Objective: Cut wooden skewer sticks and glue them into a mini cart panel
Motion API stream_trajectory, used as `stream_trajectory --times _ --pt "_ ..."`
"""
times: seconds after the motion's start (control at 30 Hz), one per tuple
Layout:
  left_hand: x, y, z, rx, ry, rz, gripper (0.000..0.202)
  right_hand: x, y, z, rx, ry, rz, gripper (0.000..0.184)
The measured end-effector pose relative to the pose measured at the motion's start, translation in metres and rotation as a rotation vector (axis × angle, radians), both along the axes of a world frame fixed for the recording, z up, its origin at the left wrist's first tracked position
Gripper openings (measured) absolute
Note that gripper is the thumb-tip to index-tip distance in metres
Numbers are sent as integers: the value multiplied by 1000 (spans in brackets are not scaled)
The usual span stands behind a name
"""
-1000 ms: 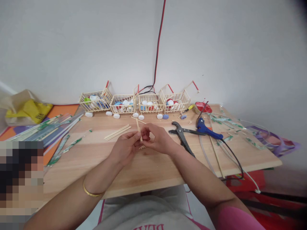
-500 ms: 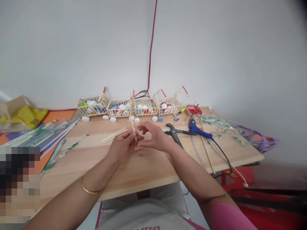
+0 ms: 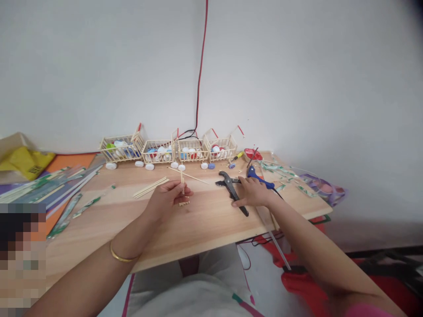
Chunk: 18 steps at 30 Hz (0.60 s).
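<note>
My left hand (image 3: 168,193) pinches a short, thin wooden stick (image 3: 182,178) upright between thumb and fingers. Just below its fingertips, a small bundle or row of short stick pieces (image 3: 183,203) shows; I cannot tell if the hand touches it. Over to the right, my right hand (image 3: 254,191) is closed over the handles of dark-handled pliers (image 3: 233,187), hiding one handle in part; the jaws point away to the left. Loose wooden sticks (image 3: 150,188) lie left of my left hand, and one longer stick (image 3: 194,177) lies beyond it.
Several wheeled carts made of sticks (image 3: 158,152), holding bottle caps, stand along the wall. A blue glue gun (image 3: 262,178) lies past my right hand, near a red dish (image 3: 253,154). Packaged sticks (image 3: 62,189) and a yellow bag (image 3: 28,163) are at left. A person is at the left edge.
My right hand has moved away from my left hand to the right and onto the pliers. The long stick now lies on the table beyond my left hand, which still holds its stick.
</note>
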State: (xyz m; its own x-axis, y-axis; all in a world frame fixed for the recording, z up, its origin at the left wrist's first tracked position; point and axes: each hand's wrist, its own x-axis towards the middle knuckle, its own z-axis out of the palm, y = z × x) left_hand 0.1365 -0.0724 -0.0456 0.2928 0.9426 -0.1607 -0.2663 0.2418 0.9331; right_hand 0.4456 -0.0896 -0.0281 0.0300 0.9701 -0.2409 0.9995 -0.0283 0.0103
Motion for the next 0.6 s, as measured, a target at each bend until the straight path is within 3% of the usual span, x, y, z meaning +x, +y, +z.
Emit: stream_trajectory --times 0.17,0.3,0.43,0.6 --pt "-1 -1 0 23 -13 -36 25 -16 0 -4 38 -49 -10 79" --pt "-3 -1 1 39 -14 -97 25 -29 -12 1 210 161 12 52" --pt "-2 -4 4 43 -31 -185 24 -45 -29 19 326 529 126 48" --pt "-3 -9 9 140 -23 -285 21 -63 -48 36 171 681 284 51"
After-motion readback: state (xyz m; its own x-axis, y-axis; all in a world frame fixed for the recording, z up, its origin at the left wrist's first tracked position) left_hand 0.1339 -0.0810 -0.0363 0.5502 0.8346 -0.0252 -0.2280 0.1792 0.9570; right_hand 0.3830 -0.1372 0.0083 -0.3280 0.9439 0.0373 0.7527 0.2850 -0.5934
